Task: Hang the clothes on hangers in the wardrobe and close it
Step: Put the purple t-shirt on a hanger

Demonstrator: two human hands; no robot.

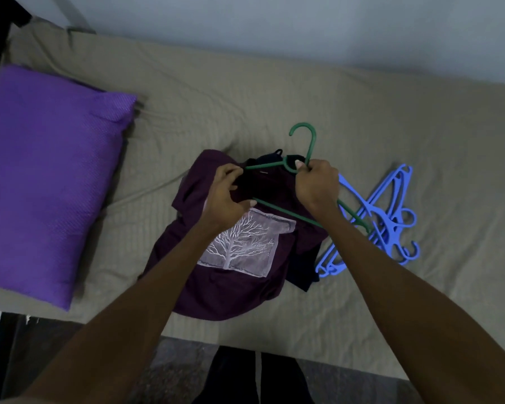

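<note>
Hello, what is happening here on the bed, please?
A person stands at a bed and is fitting a green hanger into a dark purple T-shirt with a white tree print. The right hand grips the hanger just below its hook; the left hand holds the shirt's collar. Blue hangers lie piled to the right, a purple pillow to the left. Nothing is hung yet.

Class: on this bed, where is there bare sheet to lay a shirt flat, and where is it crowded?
Bare sheet runs along the wall behind the green hanger, and between the pillow and the purple shirt. The right end past the blue hangers is also free. It is crowded mid-bed, where both hands work over the shirt.
</note>
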